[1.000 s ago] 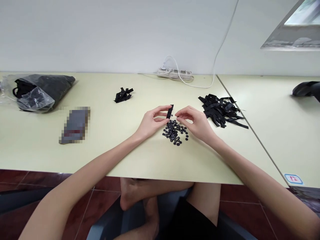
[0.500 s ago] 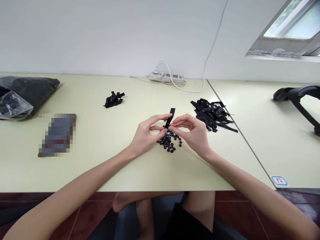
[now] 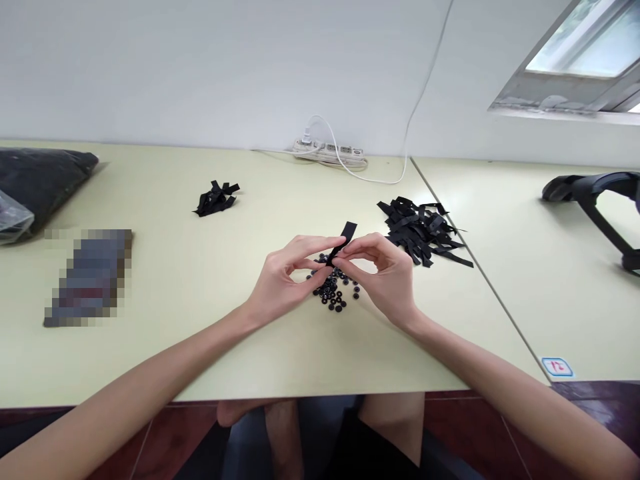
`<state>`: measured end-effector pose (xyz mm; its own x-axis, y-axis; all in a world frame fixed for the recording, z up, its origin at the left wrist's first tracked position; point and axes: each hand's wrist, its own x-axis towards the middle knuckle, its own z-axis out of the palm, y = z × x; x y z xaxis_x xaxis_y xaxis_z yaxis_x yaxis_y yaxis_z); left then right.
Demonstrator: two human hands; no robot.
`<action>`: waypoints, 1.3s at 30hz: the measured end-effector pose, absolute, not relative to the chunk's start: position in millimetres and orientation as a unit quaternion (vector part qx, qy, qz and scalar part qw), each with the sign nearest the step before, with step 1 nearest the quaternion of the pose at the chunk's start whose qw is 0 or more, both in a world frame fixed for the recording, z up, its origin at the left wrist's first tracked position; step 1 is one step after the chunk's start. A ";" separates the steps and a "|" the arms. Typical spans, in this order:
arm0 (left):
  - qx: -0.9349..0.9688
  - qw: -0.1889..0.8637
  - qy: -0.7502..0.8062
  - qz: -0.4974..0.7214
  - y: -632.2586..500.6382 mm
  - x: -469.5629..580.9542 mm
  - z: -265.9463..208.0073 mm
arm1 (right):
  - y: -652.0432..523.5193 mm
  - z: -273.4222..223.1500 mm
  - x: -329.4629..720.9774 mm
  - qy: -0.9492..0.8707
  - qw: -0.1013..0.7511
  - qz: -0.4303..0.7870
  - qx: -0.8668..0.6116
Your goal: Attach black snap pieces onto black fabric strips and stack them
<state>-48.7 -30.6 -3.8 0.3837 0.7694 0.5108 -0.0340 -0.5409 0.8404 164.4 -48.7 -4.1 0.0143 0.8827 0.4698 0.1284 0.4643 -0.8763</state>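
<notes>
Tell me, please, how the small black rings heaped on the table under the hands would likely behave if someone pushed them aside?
The small black rings lie loose and flat in a scattered heap, so a push would probably spread them rather than move them together. Being round, any tipped on edge might roll. They look light, and the table looks smooth, so they would likely slide easily.

I see a pale yellow-green counter (image 3: 210,347) carrying a small heap of black rings (image 3: 334,291) at its middle, a pile of black strips (image 3: 421,229) to the right, a smaller strip bundle (image 3: 215,199) farther back, a power strip (image 3: 327,152) by the wall, and a dark plastic bag (image 3: 35,183) at far left.
</notes>
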 end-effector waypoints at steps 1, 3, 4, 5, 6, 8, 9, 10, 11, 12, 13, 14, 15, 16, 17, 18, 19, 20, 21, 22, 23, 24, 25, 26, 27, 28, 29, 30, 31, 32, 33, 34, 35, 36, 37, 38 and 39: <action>0.724 0.411 0.256 0.492 -30.6 -48.8 -3.7 | -48.4 -4.1 164.3 -0.620 0.586 0.326 -0.407; 0.721 0.418 0.255 0.490 -30.4 -48.8 -3.8 | -47.9 -4.1 164.2 -0.616 0.588 0.331 -0.406; 0.720 0.422 0.252 0.491 -30.2 -48.7 -3.8 | -47.8 -4.0 164.0 -0.615 0.591 0.332 -0.403; 0.719 0.424 0.248 0.492 -30.1 -48.5 -3.8 | -47.8 -3.8 163.8 -0.613 0.594 0.335 -0.398; 0.718 0.427 0.243 0.493 -30.0 -48.3 -3.7 | -47.9 -3.5 163.6 -0.611 0.598 0.338 -0.393; 0.717 0.432 0.234 0.494 -29.9 -47.9 -3.6 | -48.5 -2.8 162.9 -0.606 0.605 0.342 -0.387; 0.717 0.434 0.231 0.494 -30.0 -47.8 -3.6 | -48.9 -2.5 162.4 -0.603 0.606 0.344 -0.389; 0.716 0.436 0.232 0.493 -30.2 -47.8 -3.7 | -49.4 -2.2 162.0 -0.599 0.606 0.347 -0.391; 0.716 0.437 0.235 0.491 -30.3 -48.0 -3.9 | -49.7 -2.0 161.5 -0.596 0.605 0.350 -0.394; 0.716 0.438 0.239 0.488 -30.4 -48.2 -4.3 | -50.0 -1.9 161.1 -0.592 0.604 0.356 -0.396; 0.716 0.438 0.242 0.487 -30.4 -48.6 -4.8 | -50.1 -2.0 160.8 -0.589 0.604 0.365 -0.394; 0.717 0.437 0.243 0.485 -30.3 -49.0 -5.5 | -49.9 -2.1 160.5 -0.585 0.604 0.374 -0.391; 0.718 0.436 0.243 0.485 -30.2 -49.4 -6.1 | -49.7 -2.3 160.3 -0.582 0.604 0.383 -0.387; 0.719 0.434 0.242 0.485 -30.0 -49.7 -6.7 | -49.4 -2.6 160.2 -0.579 0.605 0.390 -0.383; 0.721 0.432 0.242 0.484 -30.0 -50.0 -7.0 | -49.0 -2.8 160.2 -0.577 0.605 0.395 -0.381; 0.723 0.430 0.242 0.484 -30.1 -50.1 -7.0 | -48.7 -2.9 160.3 -0.577 0.605 0.396 -0.379; 0.723 0.430 0.244 0.483 -30.5 -50.1 -6.6 | -48.6 -2.9 160.4 -0.578 0.605 0.396 -0.379; 0.721 0.430 0.247 0.484 -31.1 -50.0 -5.8 | -48.6 -2.7 160.5 -0.580 0.604 0.394 -0.378; 0.717 0.432 0.250 0.486 -31.9 -49.8 -4.5 | -48.8 -2.4 160.8 -0.584 0.604 0.390 -0.378; 0.713 0.434 0.254 0.488 -32.8 -49.5 -3.0 | -49.2 -1.9 161.1 -0.588 0.604 0.384 -0.378; 0.710 0.434 0.258 0.491 -33.7 -49.1 -1.4 | -49.6 -1.3 161.4 -0.592 0.605 0.376 -0.377; 0.707 0.432 0.263 0.494 -34.5 -48.7 0.1 | -50.0 -0.7 161.9 -0.598 0.605 0.368 -0.375; 0.706 0.432 0.268 0.493 -35.1 -48.3 1.4 | -50.3 -0.2 162.4 -0.606 0.607 0.357 -0.370; 0.704 0.431 0.274 0.493 -35.4 -47.9 2.2 | -50.5 0.0 163.1 -0.616 0.608 0.344 -0.364; 0.701 0.431 0.281 0.494 -35.3 -47.5 2.6 | -50.5 -0.1 163.7 -0.629 0.607 0.329 -0.357; 0.698 0.431 0.288 0.494 -34.9 -47.3 2.6 | -50.2 -0.4 164.5 -0.643 0.606 0.310 -0.352; 0.694 0.432 0.294 0.495 -34.2 -47.2 2.3 | -49.6 -0.9 165.3 -0.658 0.604 0.287 -0.347; 0.692 0.430 0.301 0.496 -33.4 -47.3 1.9 | -48.8 -1.5 166.1 -0.671 0.602 0.262 -0.346; 0.691 0.427 0.306 0.496 -32.4 -47.4 1.5 | -47.7 -2.0 167.0 -0.684 0.598 0.235 -0.346; 0.693 0.423 0.310 0.494 -31.4 -47.7 1.3 | -46.5 -2.3 168.1 -0.698 0.593 0.207 -0.344; 0.697 0.422 0.311 0.489 -30.4 -48.1 1.4 | -45.1 -2.3 169.3 -0.714 0.586 0.178 -0.339; 0.700 0.427 0.312 0.479 -29.4 -48.4 1.7 | -43.7 -1.9 170.7 -0.732 0.577 0.147 -0.332; 0.701 0.437 0.312 0.469 -28.6 -48.5 2.2 | -42.3 -1.3 172.2 -0.749 0.568 0.115 -0.321; 0.700 0.450 0.310 0.460 -27.9 -48.5 2.6 | -41.0 -0.6 173.7 -0.765 0.560 0.084 -0.307; 0.699 0.462 0.306 0.452 -27.3 -48.4 2.9 | -39.7 0.1 175.2 -0.778 0.553 0.056 -0.294; 0.698 0.471 0.301 0.447 -27.0 -48.0 3.0 | -38.5 0.8 176.5 -0.785 0.549 0.031 -0.285; 0.698 0.476 0.296 0.446 -26.8 -47.5 2.7 | -37.3 1.3 177.7 -0.790 0.547 0.010 -0.277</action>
<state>-47.5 -26.8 2.7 0.4275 0.8376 0.3401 -0.0112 -0.3713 0.9284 177.7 -37.3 1.3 -0.2484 0.4484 0.8586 0.4275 0.8462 -0.3182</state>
